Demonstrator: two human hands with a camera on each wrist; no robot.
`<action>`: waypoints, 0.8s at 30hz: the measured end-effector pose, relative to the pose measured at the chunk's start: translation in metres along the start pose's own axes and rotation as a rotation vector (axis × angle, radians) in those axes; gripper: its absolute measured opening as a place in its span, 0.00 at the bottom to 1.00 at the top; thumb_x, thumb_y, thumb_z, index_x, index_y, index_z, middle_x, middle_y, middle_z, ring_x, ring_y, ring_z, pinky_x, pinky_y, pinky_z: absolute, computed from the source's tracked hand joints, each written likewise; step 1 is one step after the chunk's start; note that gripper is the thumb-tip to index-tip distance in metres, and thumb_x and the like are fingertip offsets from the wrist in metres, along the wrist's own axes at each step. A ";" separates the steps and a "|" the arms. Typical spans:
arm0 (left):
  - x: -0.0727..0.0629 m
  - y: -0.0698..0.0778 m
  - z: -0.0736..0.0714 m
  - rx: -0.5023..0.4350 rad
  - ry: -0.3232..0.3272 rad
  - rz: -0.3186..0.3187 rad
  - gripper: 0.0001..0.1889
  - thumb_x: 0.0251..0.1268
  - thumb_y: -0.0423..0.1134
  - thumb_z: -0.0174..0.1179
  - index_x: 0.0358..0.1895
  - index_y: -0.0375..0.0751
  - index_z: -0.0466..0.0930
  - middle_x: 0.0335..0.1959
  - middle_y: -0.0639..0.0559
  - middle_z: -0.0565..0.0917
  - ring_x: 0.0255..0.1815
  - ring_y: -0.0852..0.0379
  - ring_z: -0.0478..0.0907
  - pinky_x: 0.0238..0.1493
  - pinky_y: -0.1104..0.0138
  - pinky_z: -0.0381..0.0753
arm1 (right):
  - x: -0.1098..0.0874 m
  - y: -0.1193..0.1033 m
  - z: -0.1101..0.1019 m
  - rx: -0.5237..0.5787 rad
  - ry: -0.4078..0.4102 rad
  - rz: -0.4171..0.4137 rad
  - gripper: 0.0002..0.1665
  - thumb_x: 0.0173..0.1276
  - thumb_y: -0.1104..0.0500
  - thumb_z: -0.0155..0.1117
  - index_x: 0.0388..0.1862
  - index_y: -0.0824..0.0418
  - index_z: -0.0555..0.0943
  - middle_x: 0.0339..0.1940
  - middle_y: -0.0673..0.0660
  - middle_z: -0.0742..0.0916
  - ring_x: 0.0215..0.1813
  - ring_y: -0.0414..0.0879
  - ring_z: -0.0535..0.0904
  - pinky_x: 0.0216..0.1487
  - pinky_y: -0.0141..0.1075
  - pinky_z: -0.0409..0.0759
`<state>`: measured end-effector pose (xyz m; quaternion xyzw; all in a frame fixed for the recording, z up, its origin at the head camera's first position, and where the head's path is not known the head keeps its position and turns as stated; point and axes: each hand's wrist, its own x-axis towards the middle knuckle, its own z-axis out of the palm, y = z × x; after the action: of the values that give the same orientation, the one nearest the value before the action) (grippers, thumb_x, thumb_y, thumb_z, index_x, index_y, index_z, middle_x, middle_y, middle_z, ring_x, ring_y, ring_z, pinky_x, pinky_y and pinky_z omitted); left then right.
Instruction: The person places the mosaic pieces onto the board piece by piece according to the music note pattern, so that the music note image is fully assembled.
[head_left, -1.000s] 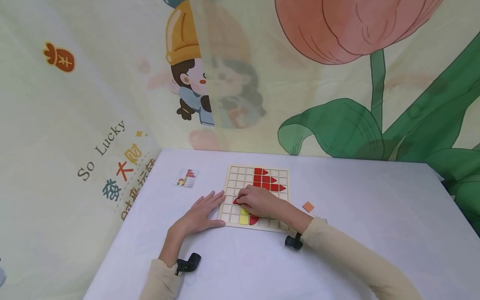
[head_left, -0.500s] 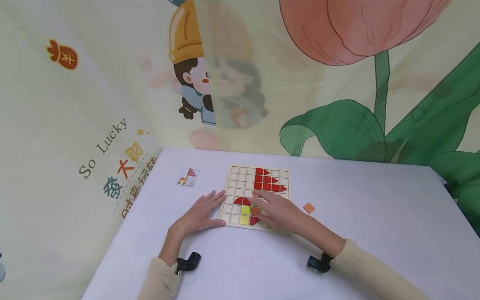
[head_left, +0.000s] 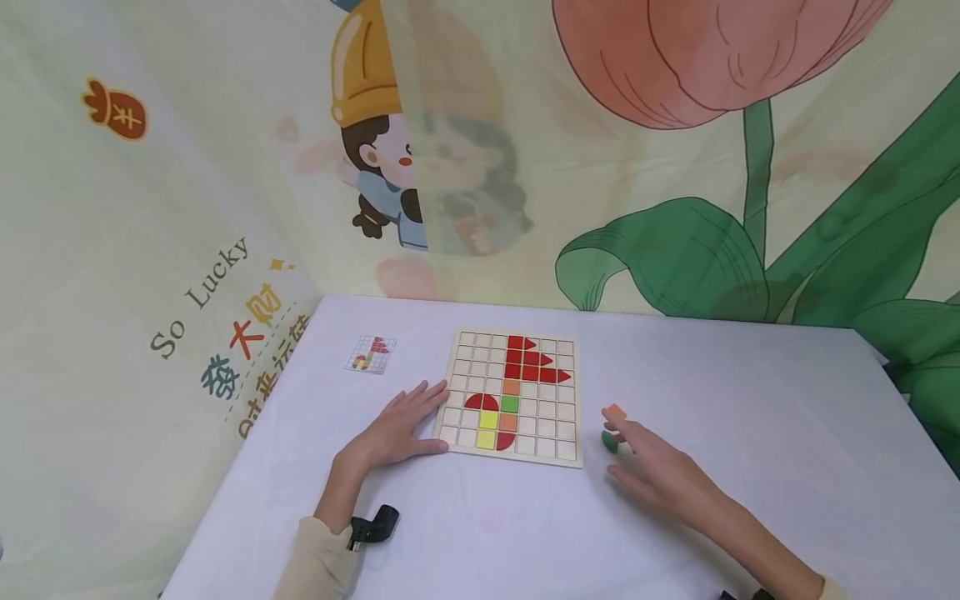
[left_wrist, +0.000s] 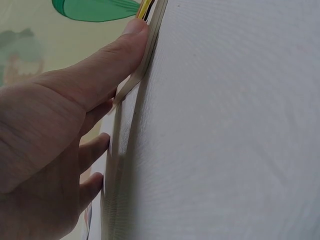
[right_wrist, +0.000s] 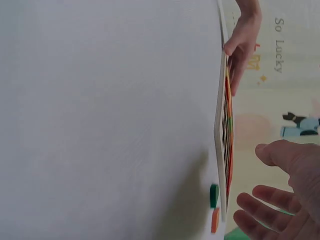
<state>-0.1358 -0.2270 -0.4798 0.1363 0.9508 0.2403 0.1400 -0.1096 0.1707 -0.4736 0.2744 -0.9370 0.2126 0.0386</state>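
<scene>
My left hand (head_left: 399,429) lies with spread fingers against the left edge of a wooden grid board (head_left: 551,429); its thumb touches the near left corner. On the board sit red squares and pointed red pieces, yellow squares (head_left: 487,420), a green square (head_left: 509,404), orange squares and red quarter-round pieces (head_left: 474,402). Right of the board, my right hand (head_left: 663,471) hovers with loosely extended fingers, holding nothing. Close to its fingertips are an orange square (head_left: 616,412) and a green piece with a rounded edge (head_left: 609,443), partly hidden by the fingers in the head view.
A small pattern card (head_left: 371,354) showing a coloured grid lies left of the board, near the back. The white-covered table (head_left: 480,533) meets a printed cloth backdrop (head_left: 480,275) behind it and on the left.
My right hand has let go of a red quarter-round piece on the board and moved right, off the board, to the loose pieces. The left hand has stayed in place.
</scene>
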 end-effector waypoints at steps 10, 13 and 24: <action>0.000 -0.003 0.001 0.008 0.012 0.009 0.44 0.57 0.55 0.67 0.76 0.50 0.57 0.79 0.55 0.56 0.82 0.46 0.45 0.80 0.46 0.44 | -0.019 0.020 -0.001 0.014 0.083 0.008 0.47 0.55 0.60 0.75 0.73 0.58 0.64 0.57 0.53 0.83 0.48 0.44 0.84 0.38 0.33 0.84; 0.000 -0.003 0.001 0.001 0.015 0.014 0.44 0.57 0.55 0.67 0.76 0.49 0.57 0.79 0.54 0.56 0.81 0.46 0.45 0.80 0.46 0.43 | -0.015 0.022 -0.001 -0.014 0.086 -0.008 0.45 0.56 0.59 0.74 0.71 0.58 0.65 0.57 0.53 0.83 0.48 0.43 0.84 0.39 0.36 0.84; 0.002 -0.004 0.003 0.010 0.009 0.030 0.45 0.57 0.56 0.66 0.76 0.49 0.56 0.79 0.54 0.55 0.81 0.46 0.45 0.80 0.46 0.43 | 0.018 0.030 -0.006 -0.084 0.011 0.006 0.33 0.56 0.64 0.73 0.63 0.56 0.77 0.59 0.57 0.81 0.59 0.53 0.77 0.48 0.47 0.85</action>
<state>-0.1373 -0.2285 -0.4846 0.1503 0.9505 0.2383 0.1312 -0.1410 0.1872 -0.4761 0.2687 -0.9457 0.1745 0.0546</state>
